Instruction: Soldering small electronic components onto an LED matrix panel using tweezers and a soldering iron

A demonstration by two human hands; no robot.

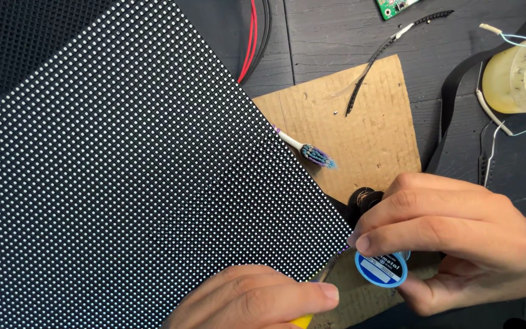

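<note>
Pinched between thumb and fingers of the right hand at lower right of the frame: a small round blue-and-white spool, flat face turned up toward the camera. Closed around a yellow-handled tool at the bottom edge: the left hand, with a thin metal shaft slanting up and to the right from the fist toward the spool. Meeting point of both hands just off the lower right corner of the big black LED dot panel, which fills the left and centre of the frame and sits turned like a diamond. Spool just right of that corner, shaft's long axis pointing at it from lower left; right hand the nearer of the two. Behind the hands, a dark round object on a sheet of brown cardboard, plus a worn toothbrush poking out from the panel's edge. Upper right: a yellowish plastic jar. Hidden: most of the tool's handle, cut off by the frame, and its tip, hard to make out against the spool. Unclear whether anything is drawn off the spool.
</note>
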